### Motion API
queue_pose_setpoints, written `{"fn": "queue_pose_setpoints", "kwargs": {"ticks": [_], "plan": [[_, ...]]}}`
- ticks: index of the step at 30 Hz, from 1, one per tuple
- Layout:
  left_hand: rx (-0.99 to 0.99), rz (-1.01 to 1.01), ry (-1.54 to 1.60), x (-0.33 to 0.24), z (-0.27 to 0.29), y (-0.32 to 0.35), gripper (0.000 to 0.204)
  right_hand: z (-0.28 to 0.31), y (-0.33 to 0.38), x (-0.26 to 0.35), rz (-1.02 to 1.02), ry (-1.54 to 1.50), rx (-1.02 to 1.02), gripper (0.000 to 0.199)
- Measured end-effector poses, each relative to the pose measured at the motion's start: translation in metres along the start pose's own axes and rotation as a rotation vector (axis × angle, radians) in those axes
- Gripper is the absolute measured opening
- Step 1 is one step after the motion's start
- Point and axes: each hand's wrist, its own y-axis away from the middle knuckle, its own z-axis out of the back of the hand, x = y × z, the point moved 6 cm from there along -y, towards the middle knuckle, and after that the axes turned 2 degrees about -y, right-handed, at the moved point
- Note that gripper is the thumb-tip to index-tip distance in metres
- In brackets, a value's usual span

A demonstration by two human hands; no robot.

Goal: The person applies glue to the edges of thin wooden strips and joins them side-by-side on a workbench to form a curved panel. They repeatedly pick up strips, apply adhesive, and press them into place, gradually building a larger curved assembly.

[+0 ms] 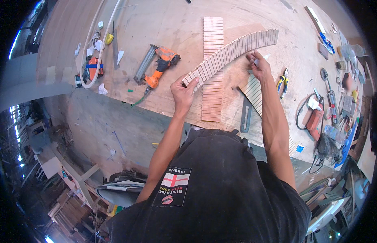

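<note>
A curved wooden strip with evenly spaced crosswise slots (pixel 233 48) is raised above the table, bowed from near left to far right. My left hand (pixel 183 92) is closed on its near end, the thumb on the slotted face. At the strip's lower edge, toward its far end, is my right hand (pixel 260 67). Its fingers are bent together around something small and pale that I cannot make out. A second slotted strip (pixel 212 101) lies flat under the curved one, partly covered by it. Another slotted piece (pixel 253 91) lies slanted, partly behind my right forearm.
An orange nail gun (pixel 158 67) with a green hose lies left of my left hand. Right of my right forearm are pliers (pixel 283 83), an orange power tool (pixel 315 121) and other tools. A flat metal bar (pixel 246 115) lies near the table's front edge.
</note>
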Motion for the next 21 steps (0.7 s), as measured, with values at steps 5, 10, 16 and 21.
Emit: {"fn": "queue_pose_setpoints", "kwargs": {"ticks": [5,10,16,21], "plan": [[-0.083,-0.095,-0.097,0.025,0.008,-0.004,0.025,0.004,0.051,0.012,0.176,0.109,0.045,0.043],[-0.123,-0.128,0.035,0.046,0.005,-0.002,0.026,-0.006,0.134,0.006,0.239,0.301,0.038,0.055],[-0.111,-0.143,0.093,0.055,0.004,0.004,0.027,-0.017,0.186,-0.035,0.160,0.495,0.087,0.057],[-0.077,-0.197,0.094,0.061,0.004,0.007,0.028,-0.040,0.207,-0.065,0.111,0.652,0.179,0.052]]}}
